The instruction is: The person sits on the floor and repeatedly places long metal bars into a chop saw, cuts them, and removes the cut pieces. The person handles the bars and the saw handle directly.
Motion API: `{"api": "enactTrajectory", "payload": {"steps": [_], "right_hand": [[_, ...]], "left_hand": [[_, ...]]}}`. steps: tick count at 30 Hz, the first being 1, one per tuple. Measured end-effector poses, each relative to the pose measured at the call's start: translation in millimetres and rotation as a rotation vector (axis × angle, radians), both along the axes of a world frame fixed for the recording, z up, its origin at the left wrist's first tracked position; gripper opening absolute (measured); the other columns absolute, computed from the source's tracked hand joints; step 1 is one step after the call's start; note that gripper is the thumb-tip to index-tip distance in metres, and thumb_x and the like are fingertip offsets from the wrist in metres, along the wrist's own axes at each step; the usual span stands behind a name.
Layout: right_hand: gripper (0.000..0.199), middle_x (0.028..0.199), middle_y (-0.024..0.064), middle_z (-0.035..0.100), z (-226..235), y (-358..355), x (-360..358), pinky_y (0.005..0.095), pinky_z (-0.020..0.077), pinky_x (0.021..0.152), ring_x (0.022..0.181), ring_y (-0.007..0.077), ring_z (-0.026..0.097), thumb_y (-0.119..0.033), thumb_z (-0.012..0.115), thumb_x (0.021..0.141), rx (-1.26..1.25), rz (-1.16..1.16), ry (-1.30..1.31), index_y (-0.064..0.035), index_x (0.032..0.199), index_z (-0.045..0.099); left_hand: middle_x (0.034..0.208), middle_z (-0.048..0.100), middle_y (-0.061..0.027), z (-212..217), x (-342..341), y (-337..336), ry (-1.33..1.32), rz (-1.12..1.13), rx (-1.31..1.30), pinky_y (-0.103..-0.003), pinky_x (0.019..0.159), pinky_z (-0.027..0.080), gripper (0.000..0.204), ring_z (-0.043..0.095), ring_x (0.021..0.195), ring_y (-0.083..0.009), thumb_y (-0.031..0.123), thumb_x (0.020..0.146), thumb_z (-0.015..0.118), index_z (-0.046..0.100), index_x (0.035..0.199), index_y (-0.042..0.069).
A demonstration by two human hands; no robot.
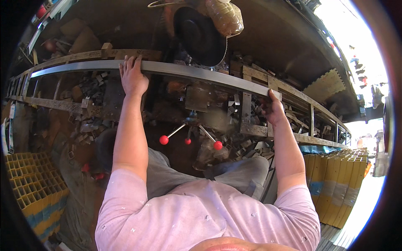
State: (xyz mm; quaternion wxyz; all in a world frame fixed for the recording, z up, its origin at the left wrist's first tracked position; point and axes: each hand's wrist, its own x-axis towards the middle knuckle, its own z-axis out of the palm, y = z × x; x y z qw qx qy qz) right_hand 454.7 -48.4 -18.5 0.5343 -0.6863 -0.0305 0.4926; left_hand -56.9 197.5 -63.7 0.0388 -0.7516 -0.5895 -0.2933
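while both hands grip a long grey metal bar (201, 72), it lies across a machine with a three-armed, red-knobbed lever (190, 133). the left hand (133, 77) lies over the bar's top with fingers curled on its far edge; the right hand (272, 109) is closed round it further along. as a judgement, the bar is only being positioned, with no working visible yet. beyond the bar, a metal ladder-like frame (289, 100) rests on a cluttered surface strewn with metal offcuts (90, 85). beside the lever, yellow crates (29, 180) and yellow stacked pieces (335, 184) flank a dim, dusty workshop.
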Motion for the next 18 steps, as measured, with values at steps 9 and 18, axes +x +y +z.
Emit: {"api": "enactTrajectory", "payload": {"steps": [9,18], "right_hand": [[0.057,0.120,0.0122,0.077,74.9,-2.1,-26.7,0.0453,0.0521,0.109,0.130,0.0336,0.063,-0.040,0.088,0.083,-0.312,0.809,-1.886,-0.0160,0.133,0.074],[0.055,0.119,0.0094,0.077,52.1,40.2,-1.7,0.0459,0.0529,0.106,0.124,0.0334,0.064,-0.035,0.088,0.081,-0.638,1.304,-1.842,-0.0211,0.132,0.075]], "left_hand": [[0.137,0.064,-0.0096,12.1,-4.6,17.9,0.006,-0.040,-0.091,-0.055,0.132,0.023,0.040,0.051,0.142,-0.0336,0.001,0.085,0.064,0.074,0.121,0.016],[0.140,0.065,-0.0067,9.0,-3.4,22.9,0.074,-0.038,-0.239,-0.057,0.132,0.022,0.038,0.050,0.143,-0.0328,0.004,0.088,0.063,0.075,0.122,0.017]]}}
